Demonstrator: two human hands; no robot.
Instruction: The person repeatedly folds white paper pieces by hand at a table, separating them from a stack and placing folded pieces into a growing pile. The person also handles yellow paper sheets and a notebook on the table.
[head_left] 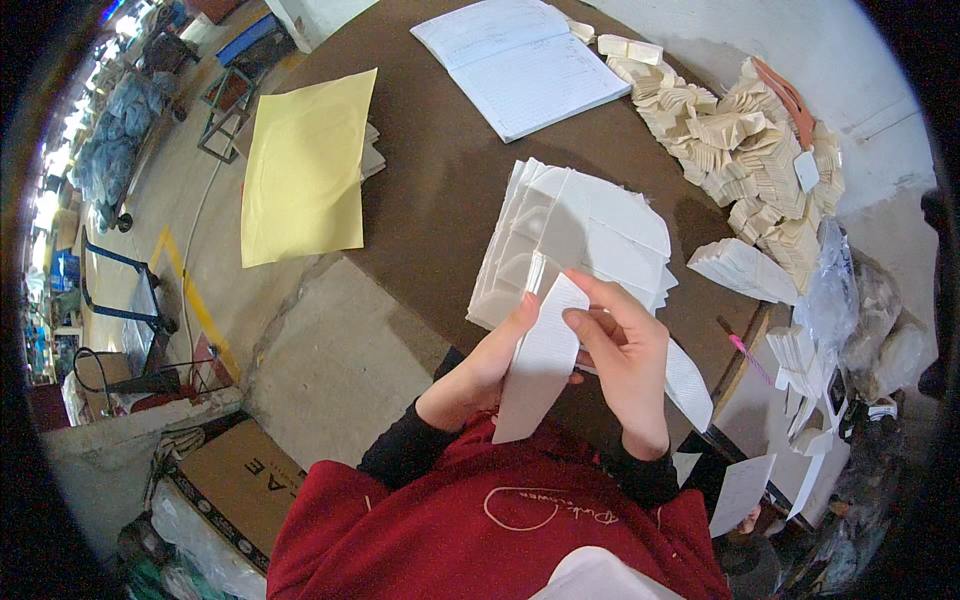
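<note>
In front of my chest, both hands hold a long white piece of ribbed paper or card (541, 380), tilted and with one clipped corner. My left hand (485, 365) grips its left edge, the thumb lying along it and the fingers behind. With thumb and forefinger, my right hand (625, 350) pinches its upper right part. Pale edges at the upper left suggest a fold or more layers, but I cannot tell which. Just beyond the fingers, a fanned stack of similar white pieces (610, 215) lies on the brown table (420, 170). Another white piece (688, 385) shows beside my right wrist.
An open notebook (530, 75) lies at the far side, a yellow sheet (308, 170) at the left edge. Cream folded paper pieces (740, 140) are heaped against the wall at right. Nearer are a pink pen-like stick (740, 345) and clear plastic bags (850, 290). A cardboard box (240, 480) stands lower left.
</note>
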